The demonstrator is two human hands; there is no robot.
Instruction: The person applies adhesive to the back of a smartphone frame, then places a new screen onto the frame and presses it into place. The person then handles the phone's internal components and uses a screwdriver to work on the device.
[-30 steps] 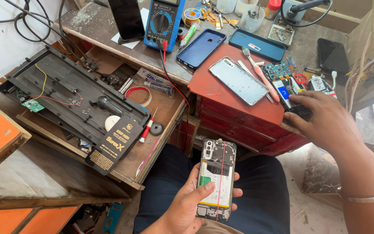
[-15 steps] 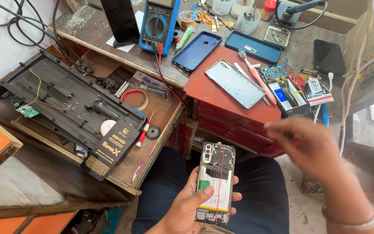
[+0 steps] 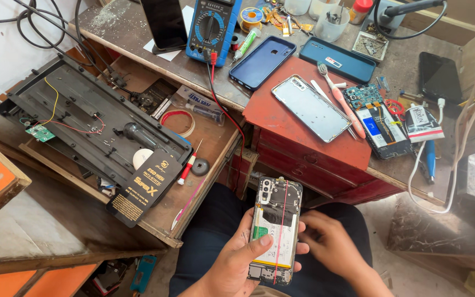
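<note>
Item: opened phone [image 3: 275, 231], back cover off, battery and board exposed, thin red wire running down its length. Location: near centre, above the lap. Left hand [image 3: 232, 264] clamped around its lower half, thumb across the battery. Right hand [image 3: 331, 242] at its right edge, fingers curled together against the frame; whether they pinch anything cannot be told.

Removed back cover [image 3: 311, 108] lies on the red toolbox [image 3: 303, 148], far right of centre, beside a toothbrush [image 3: 339, 99]. Multimeter [image 3: 211, 25] far centre.

Status: disassembly stage reached; internals not yet closed up.
</note>
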